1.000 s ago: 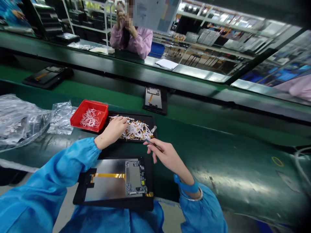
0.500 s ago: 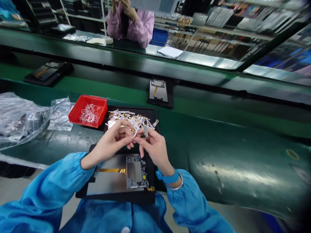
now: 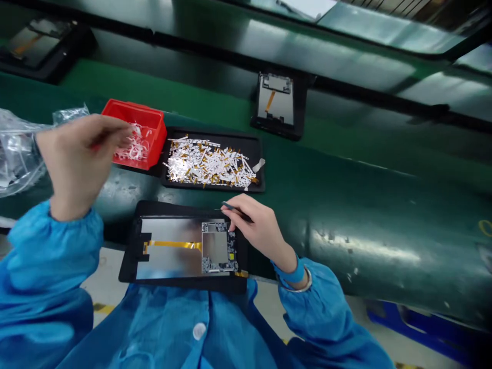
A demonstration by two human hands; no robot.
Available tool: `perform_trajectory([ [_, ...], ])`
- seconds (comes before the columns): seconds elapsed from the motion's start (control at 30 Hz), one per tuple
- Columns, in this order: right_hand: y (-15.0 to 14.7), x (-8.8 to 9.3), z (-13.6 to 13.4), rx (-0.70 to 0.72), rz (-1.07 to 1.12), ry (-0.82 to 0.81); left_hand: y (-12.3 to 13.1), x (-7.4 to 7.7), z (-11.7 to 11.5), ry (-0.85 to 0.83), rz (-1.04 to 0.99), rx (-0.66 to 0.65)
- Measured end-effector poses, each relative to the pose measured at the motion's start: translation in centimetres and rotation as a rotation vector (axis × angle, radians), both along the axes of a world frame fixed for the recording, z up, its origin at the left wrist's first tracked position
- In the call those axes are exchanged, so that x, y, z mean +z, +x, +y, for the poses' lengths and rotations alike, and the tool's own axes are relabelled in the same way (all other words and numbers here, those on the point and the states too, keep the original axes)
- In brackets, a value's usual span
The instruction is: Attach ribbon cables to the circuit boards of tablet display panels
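Observation:
My left hand (image 3: 79, 161) is blurred over the near left side of a red bin (image 3: 156, 138) of thin white strips. Its fingertips are pinched together; whatever they hold, if anything, cannot be made out. My right hand (image 3: 261, 228) grips slim grey tweezers (image 3: 228, 206), their tip pointing left above the upper right of a tablet-like device. This opened device (image 3: 169, 264) lies before me on a black holder, showing a metal back, an orange flat cable (image 3: 172, 245) and a circuit board (image 3: 215, 248). Behind it, a black tray (image 3: 251, 143) holds a heap of small white-and-amber strips (image 3: 211, 161).
Similar opened devices lie on the green line beyond, one behind the tray (image 3: 279, 100) and one at far left (image 3: 38, 43). Clear plastic bags (image 3: 19, 148) sit left of the bin. A raised ledge (image 3: 346, 46) crosses the back.
My hands, together over the tray's front before, are now apart. My left hand has moved left to the red bin; my right hand is lower over the device. The view has tilted downward.

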State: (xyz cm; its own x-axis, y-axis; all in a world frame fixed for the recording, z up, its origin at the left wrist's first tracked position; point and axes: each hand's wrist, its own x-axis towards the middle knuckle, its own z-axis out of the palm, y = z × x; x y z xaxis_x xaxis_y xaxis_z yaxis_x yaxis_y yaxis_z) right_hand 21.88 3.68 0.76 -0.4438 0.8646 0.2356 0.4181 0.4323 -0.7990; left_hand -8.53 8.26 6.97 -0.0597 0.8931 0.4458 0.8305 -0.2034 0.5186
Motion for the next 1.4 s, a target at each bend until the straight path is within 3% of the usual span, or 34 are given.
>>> perform_trajectory([
  [0.07,0.4,-0.6,-0.3,0.031,-0.113,0.092,-2.0,-0.6,1.2,0.007,0.305,0.123],
  [0.13,0.7,-1.0,-0.4,0.062,-0.191,0.176,-2.3,-1.2,1.3,-0.006,0.426,0.146],
  [0.2,1.0,-1.1,-0.4,0.09,-0.233,0.201,-0.8,-1.8,0.2,-0.025,0.385,0.056],
  [0.33,1.1,-0.9,-0.1,0.115,-0.256,0.189,4.0,-3.0,-3.5,-0.113,0.209,-0.356],
  [0.43,0.8,-0.9,0.1,0.145,-0.272,0.186,6.4,-4.4,-5.3,-0.219,0.063,-0.524],
  [0.6,0.9,-0.5,0.5,0.202,-0.29,0.121,7.5,-6.0,-5.6,-0.377,-0.087,-0.632],
  [0.77,1.7,1.1,1.0,0.226,-0.382,-0.037,7.3,-6.4,-5.7,-0.3,0.053,-0.818],
  [0.97,2.1,1.4,1.6,0.243,-0.474,-0.155,7.7,-6.5,-5.7,-0.181,0.183,-0.828],
  [1.1,3.1,1.5,1.9,0.294,-0.321,-0.191,7.7,-6.1,-5.9,-0.206,0.189,-0.831],
  [1.27,4.0,2.2,1.1,-0.038,0.127,-0.227,8.2,-5.8,-5.8,-0.314,0.087,-0.809],
  [1.4,2.9,1.1,1.0,-0.235,0.253,-0.262,9.1,-6.3,-5.4,-0.262,0.122,-0.906],
])
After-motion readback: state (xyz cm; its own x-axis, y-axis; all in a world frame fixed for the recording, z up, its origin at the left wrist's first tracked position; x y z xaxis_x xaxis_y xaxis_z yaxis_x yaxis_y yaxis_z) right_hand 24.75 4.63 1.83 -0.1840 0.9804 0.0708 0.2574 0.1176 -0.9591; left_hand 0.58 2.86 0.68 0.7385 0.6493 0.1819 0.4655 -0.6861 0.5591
